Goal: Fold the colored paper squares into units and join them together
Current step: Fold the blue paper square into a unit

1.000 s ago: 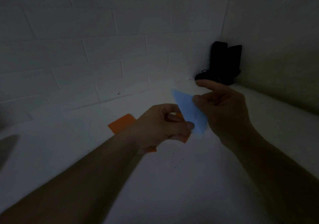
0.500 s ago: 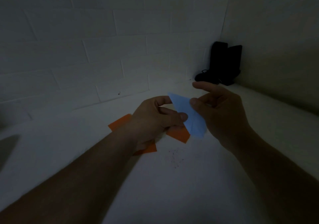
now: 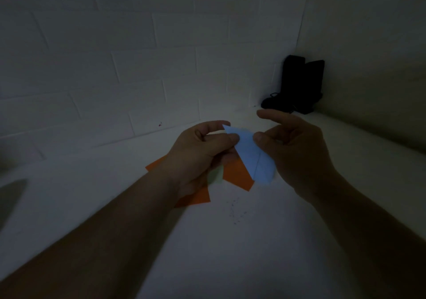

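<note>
Head view, dim light throughout. White surface (image 3: pixel 265 252) spreading from the bottom edge to a painted block wall (image 3: pixel 138 57) at 12 o'clock, meeting a second plain wall (image 3: pixel 368 45) at 2 o'clock. Tucked in that corner at 1 o'clock, a black object (image 3: pixel 299 84), upright, too dark to identify. Small dark specks (image 3: pixel 235 211) scattered on the surface near centre, toward 6 o'clock from the hands.

Held above the surface at centre, a folded blue paper (image 3: pixel 251 156), long and pointed, tip toward 11 o'clock. Left hand (image 3: pixel 198 153) at 9 o'clock of it, thumb and curled fingers pinching its upper edge. Right hand (image 3: pixel 297 151) at 3 o'clock of it, thumb pressed on the paper's right edge, index finger stretched out free toward 11 o'clock, remaining fingers curled behind the sheet; pinching it.

Flat on the surface beneath the hands, orange paper (image 3: pixel 237 176), partly hidden, with more orange showing at 7 o'clock under the left wrist. Between the orange parts, a pale greenish patch, unclear.
</note>
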Motion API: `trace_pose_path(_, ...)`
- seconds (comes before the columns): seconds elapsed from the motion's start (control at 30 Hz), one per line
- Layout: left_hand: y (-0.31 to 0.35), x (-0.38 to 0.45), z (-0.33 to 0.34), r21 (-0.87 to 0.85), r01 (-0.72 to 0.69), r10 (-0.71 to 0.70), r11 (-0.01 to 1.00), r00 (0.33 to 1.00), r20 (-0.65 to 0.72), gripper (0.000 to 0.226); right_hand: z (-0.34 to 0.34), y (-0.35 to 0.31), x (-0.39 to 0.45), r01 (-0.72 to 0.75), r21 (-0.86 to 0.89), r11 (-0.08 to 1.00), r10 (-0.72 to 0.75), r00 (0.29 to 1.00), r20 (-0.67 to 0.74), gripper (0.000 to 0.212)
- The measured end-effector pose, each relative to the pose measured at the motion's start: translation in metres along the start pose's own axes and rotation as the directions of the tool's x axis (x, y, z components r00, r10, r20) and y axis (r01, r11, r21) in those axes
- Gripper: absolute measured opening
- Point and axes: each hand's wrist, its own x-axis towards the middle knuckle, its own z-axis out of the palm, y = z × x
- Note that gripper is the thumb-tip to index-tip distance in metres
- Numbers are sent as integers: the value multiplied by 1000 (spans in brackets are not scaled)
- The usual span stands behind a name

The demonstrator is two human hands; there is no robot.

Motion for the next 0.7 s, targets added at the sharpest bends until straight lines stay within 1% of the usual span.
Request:
trace_pose_path(0.1,0,3,-2,-25,-14,13,1000,999,-45,27,0,1,0,-7,-7,1000,7,1000,5,38)
trace_pose_path(0.2,2,4,-2,-40,5,-7,999,999,-44,26,1,1,0,-9,-24,1000,9,1000,6,39)
trace_pose_path(0.33,2,3,-3,-26,25,-26,999,999,-19,13,-1,2,0,6,-25,1000,-6,1000,4,40)
trace_pose_path(0.4,2,4,-5,-21,22,-22,1000,1000,-20,17,-1,3,1,11,-46,999,-11,1000,8,40)
trace_pose_path(0.5,1,5,-7,-1,20,-20,1000,1000,-9,14,0,3,1,9,-26,1000,-9,1000,16,40)
trace_pose_path(0.6,3,6,-7,-12,33,-33,999,998,-48,18,-1,3,1,19,-19,1000,-18,1000,14,40)
trace_pose_path(0.7,5,7,-8,9,31,-31,999,998,-59,15,-2,3,2,22,-31,999,-21,1000,16,40)
